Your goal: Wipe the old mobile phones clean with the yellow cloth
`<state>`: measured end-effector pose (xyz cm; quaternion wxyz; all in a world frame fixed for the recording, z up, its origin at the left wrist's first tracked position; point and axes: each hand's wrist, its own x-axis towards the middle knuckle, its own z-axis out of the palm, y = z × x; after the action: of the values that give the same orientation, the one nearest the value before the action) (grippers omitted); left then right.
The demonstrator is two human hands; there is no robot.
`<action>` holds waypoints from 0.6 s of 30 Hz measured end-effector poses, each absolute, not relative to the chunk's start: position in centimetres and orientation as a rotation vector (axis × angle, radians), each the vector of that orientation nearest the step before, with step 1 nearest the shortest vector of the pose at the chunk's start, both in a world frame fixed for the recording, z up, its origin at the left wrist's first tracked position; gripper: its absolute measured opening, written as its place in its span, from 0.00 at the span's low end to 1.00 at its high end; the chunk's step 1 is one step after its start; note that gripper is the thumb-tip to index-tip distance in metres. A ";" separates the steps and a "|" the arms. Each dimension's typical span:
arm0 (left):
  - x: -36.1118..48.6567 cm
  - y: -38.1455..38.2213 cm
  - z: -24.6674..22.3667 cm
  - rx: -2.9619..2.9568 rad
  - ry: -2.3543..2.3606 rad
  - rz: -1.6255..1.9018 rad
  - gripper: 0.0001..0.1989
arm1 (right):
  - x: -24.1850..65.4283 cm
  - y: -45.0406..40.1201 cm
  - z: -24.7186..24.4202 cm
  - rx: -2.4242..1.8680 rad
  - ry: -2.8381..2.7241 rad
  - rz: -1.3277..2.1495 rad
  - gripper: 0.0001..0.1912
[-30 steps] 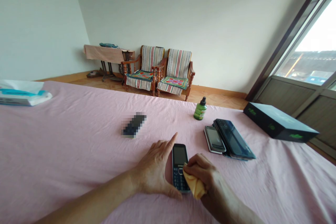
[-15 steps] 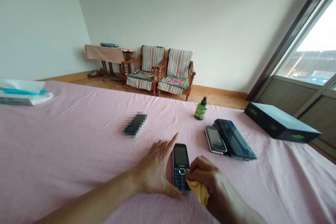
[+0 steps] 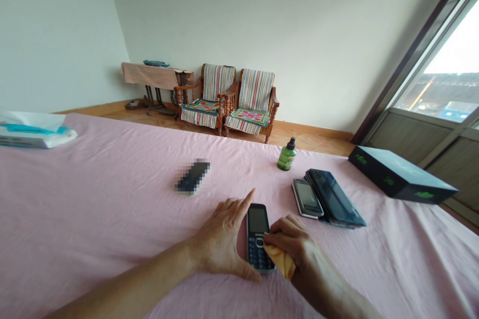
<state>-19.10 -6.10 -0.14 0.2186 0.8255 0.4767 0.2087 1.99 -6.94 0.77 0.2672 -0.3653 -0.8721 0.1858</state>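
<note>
A dark keypad mobile phone (image 3: 258, 222) lies face up on the pink cloth, its small screen at the far end. My left hand (image 3: 223, 239) spans its left side, index finger at the top end and thumb at the bottom end, bracing it lengthwise. Pinched in the fingers of my right hand (image 3: 297, 246) is a bunched yellow cloth (image 3: 281, 260). The cloth's tip touches the phone's right side, around the navigation key and just under the screen. Part of the keypad's right edge is hidden by the cloth.
Right of my hands lie a silver-edged phone (image 3: 307, 198) and a stack of larger phones (image 3: 335, 199). Behind them stand a green bottle (image 3: 286, 155) and a black box (image 3: 400, 174). A pixelated phone (image 3: 192, 178) lies left of centre, a tissue pack (image 3: 35, 134) far left.
My right hand and the yellow cloth have slid slightly up the phone, from beside the keypad toward the screen. My left hand stays in place.
</note>
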 end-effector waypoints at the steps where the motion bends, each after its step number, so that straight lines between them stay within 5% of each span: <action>1: -19.1 -6.1 -0.1 2.284 1.319 0.572 0.70 | 2.0 -6.8 0.7 -0.980 -2.362 0.480 0.11; 18: -19.1 -5.9 -0.2 2.297 1.329 0.569 0.70 | 1.2 -6.3 0.8 -0.955 -2.380 0.480 0.11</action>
<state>-19.07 -5.93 -0.16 0.2123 0.8270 0.4786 0.2048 1.17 -6.29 0.77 0.2631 -0.3531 -0.8801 0.1774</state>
